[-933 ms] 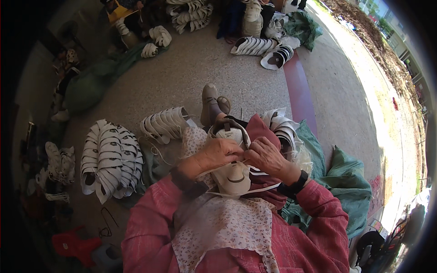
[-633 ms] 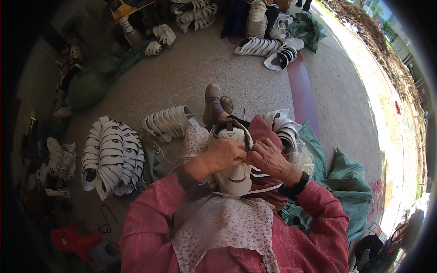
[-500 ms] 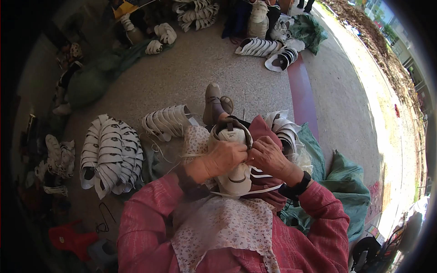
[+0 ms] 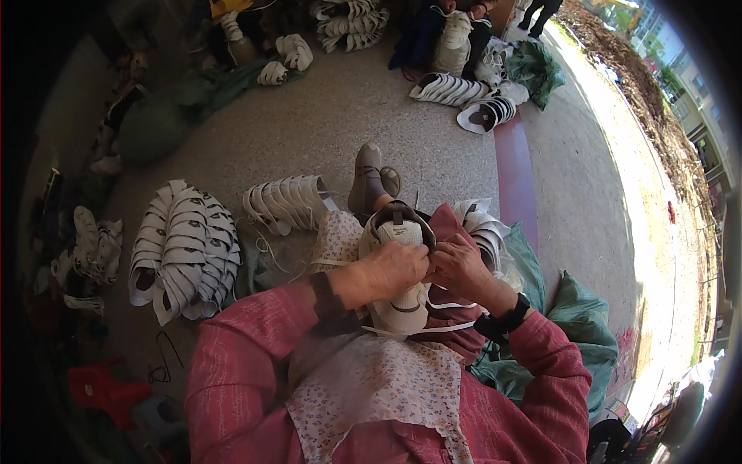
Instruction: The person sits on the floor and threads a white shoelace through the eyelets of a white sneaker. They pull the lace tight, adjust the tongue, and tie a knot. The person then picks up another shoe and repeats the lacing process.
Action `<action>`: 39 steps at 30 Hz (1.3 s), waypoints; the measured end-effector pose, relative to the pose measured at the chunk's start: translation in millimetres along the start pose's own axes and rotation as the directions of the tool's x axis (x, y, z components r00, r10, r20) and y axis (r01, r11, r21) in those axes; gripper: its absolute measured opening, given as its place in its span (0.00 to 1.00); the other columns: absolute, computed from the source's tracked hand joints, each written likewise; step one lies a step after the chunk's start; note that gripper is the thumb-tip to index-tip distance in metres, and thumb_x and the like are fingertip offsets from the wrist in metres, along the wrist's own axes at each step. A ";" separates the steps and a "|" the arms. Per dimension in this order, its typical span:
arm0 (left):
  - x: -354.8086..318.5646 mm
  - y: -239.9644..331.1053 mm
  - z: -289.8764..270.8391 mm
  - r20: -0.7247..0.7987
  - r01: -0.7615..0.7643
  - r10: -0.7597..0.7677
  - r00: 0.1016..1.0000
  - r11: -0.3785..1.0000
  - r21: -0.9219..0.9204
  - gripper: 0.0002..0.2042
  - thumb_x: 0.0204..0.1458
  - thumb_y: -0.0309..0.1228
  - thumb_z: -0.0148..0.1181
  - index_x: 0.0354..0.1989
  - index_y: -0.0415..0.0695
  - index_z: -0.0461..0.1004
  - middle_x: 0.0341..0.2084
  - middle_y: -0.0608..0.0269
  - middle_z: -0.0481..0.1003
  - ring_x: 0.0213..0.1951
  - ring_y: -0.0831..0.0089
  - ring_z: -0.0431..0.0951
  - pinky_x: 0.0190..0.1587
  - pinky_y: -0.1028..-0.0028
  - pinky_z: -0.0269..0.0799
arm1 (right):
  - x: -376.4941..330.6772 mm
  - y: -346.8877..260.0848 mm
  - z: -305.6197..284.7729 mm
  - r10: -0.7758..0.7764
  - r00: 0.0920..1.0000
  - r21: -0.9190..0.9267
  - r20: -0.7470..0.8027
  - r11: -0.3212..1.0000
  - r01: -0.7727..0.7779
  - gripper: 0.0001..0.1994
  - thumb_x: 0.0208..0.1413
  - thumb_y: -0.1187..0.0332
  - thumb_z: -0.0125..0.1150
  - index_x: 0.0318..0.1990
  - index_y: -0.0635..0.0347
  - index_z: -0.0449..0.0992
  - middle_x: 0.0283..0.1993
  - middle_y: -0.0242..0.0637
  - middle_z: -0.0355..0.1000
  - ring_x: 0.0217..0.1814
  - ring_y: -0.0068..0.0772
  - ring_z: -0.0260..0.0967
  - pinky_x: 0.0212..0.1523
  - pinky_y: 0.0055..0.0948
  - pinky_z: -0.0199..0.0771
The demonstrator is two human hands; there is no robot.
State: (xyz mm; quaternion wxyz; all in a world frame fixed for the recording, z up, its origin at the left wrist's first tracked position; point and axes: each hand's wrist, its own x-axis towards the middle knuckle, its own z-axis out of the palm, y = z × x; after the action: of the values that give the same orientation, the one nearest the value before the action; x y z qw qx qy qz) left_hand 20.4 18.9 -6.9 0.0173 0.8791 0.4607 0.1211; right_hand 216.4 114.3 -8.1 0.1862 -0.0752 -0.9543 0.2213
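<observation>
A beige shoe upper (image 4: 400, 315) with a pale tongue lies across my lap, its dark-lined opening facing away from me. My left hand (image 4: 393, 269) is closed on the upper, its fingers across the tongue and lacing edge. Close beside it, my right hand (image 4: 461, 271) pinches at the upper's right edge. What sits between those fingertips is hidden. White shoelace (image 4: 450, 329) strands loop out below my right hand over the reddish cloth on my leg. A floral apron (image 4: 379, 379) covers my lap.
Nested stacks of white uppers (image 4: 185, 247) stand on the floor to my left, with another stack (image 4: 286, 203) ahead. Green sacks (image 4: 580, 321) lie at my right. A red stool (image 4: 100, 394) is at lower left. Across the floor, another person's hands hold a beige upper (image 4: 452, 42).
The view has shifted slightly. My hands stay at the shoe upper's lacing edge, with the fingers moved a little; my left forearm sits slightly farther out.
</observation>
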 end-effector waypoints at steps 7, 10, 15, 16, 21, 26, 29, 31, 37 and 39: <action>-15.3 -17.4 -34.2 -0.094 -0.105 0.101 0.990 0.994 -0.039 0.06 0.47 0.25 0.60 0.34 0.41 0.74 0.31 0.59 0.72 0.34 0.64 0.80 0.37 0.67 0.79 | 3.9 -12.8 -2.3 0.090 0.995 0.143 0.042 0.985 -0.095 0.08 0.47 0.66 0.70 0.32 0.52 0.75 0.33 0.33 0.69 0.38 0.36 0.70 0.46 0.36 0.65; -23.5 -21.9 -44.7 -0.216 0.037 -0.080 0.973 0.980 -0.197 0.06 0.49 0.25 0.62 0.35 0.40 0.76 0.32 0.58 0.74 0.35 0.61 0.80 0.38 0.67 0.78 | 8.0 -20.4 -5.3 0.118 0.992 0.138 0.045 0.983 -0.123 0.05 0.49 0.66 0.67 0.30 0.52 0.75 0.34 0.35 0.70 0.39 0.37 0.70 0.45 0.36 0.65; -50.9 -6.0 -33.9 -0.234 0.149 -0.314 0.920 0.834 -0.531 0.06 0.52 0.27 0.65 0.38 0.41 0.79 0.36 0.60 0.78 0.38 0.60 0.81 0.41 0.65 0.78 | 15.0 -45.3 3.1 0.177 0.971 -0.346 0.161 0.931 -0.113 0.02 0.49 0.69 0.62 0.30 0.52 0.78 0.35 0.36 0.72 0.39 0.37 0.72 0.44 0.37 0.64; -56.4 0.0 -25.9 -0.187 0.111 -0.252 0.949 0.828 -0.550 0.08 0.52 0.27 0.66 0.40 0.42 0.79 0.37 0.61 0.78 0.39 0.60 0.81 0.42 0.66 0.78 | 13.7 -46.7 8.1 0.209 0.957 -0.365 0.199 0.922 -0.126 0.02 0.49 0.69 0.62 0.31 0.50 0.79 0.36 0.35 0.73 0.40 0.37 0.72 0.43 0.38 0.64; -72.2 29.4 -4.9 -0.211 -0.040 -0.115 0.971 0.789 -0.613 0.16 0.50 0.27 0.66 0.48 0.44 0.80 0.45 0.63 0.78 0.46 0.61 0.79 0.48 0.67 0.78 | 17.0 -41.9 22.1 0.299 0.921 -0.358 0.249 0.912 -0.199 0.03 0.49 0.70 0.60 0.28 0.51 0.79 0.31 0.36 0.76 0.36 0.39 0.76 0.41 0.40 0.67; -74.2 31.0 -7.1 -0.206 -0.053 -0.088 0.975 0.802 -0.595 0.19 0.48 0.26 0.65 0.51 0.45 0.79 0.49 0.61 0.77 0.51 0.60 0.78 0.53 0.66 0.76 | 18.1 -38.5 30.9 0.238 0.971 -0.171 0.005 0.957 -0.233 0.07 0.54 0.70 0.60 0.24 0.59 0.77 0.25 0.33 0.73 0.26 0.35 0.73 0.34 0.35 0.70; -75.4 28.6 -1.2 -0.131 -0.032 -0.069 0.989 0.763 -0.646 0.20 0.48 0.25 0.65 0.52 0.46 0.79 0.49 0.59 0.77 0.51 0.59 0.78 0.53 0.66 0.76 | 29.5 -48.5 9.4 0.590 0.719 0.543 0.368 0.492 -0.681 0.09 0.63 0.69 0.58 0.30 0.60 0.77 0.24 0.24 0.69 0.24 0.20 0.65 0.30 0.25 0.64; -72.1 21.3 -1.3 -0.057 -0.006 -0.044 0.997 0.735 -0.679 0.20 0.48 0.25 0.64 0.52 0.46 0.79 0.49 0.58 0.78 0.50 0.58 0.78 0.52 0.66 0.76 | 25.0 -44.5 -0.9 0.599 0.688 0.787 0.411 0.149 -0.599 0.09 0.66 0.66 0.57 0.34 0.59 0.77 0.26 0.21 0.67 0.25 0.14 0.60 0.28 0.20 0.59; -64.0 13.8 6.0 -0.001 0.000 -0.001 1.000 0.730 -0.684 0.16 0.50 0.24 0.62 0.49 0.44 0.80 0.44 0.57 0.78 0.46 0.58 0.80 0.48 0.66 0.78 | 12.0 -57.4 -25.8 0.585 0.640 0.781 0.498 0.019 -0.625 0.12 0.72 0.59 0.48 0.42 0.57 0.72 0.29 0.23 0.65 0.26 0.13 0.59 0.26 0.17 0.58; -61.1 17.0 8.4 -0.033 -0.027 0.008 0.999 0.762 -0.647 0.14 0.50 0.24 0.61 0.47 0.44 0.80 0.42 0.57 0.79 0.44 0.57 0.80 0.46 0.65 0.78 | -1.3 -49.1 -30.7 0.554 0.640 0.804 0.532 -0.093 -0.587 0.13 0.72 0.57 0.48 0.43 0.57 0.70 0.30 0.25 0.65 0.25 0.17 0.58 0.28 0.20 0.61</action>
State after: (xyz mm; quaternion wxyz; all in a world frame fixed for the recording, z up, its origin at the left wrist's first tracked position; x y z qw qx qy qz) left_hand 2.7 -40.0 -24.7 0.3115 0.8217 0.3828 0.2849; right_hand 226.6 82.4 39.1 0.0640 -0.3393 -0.4791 0.8070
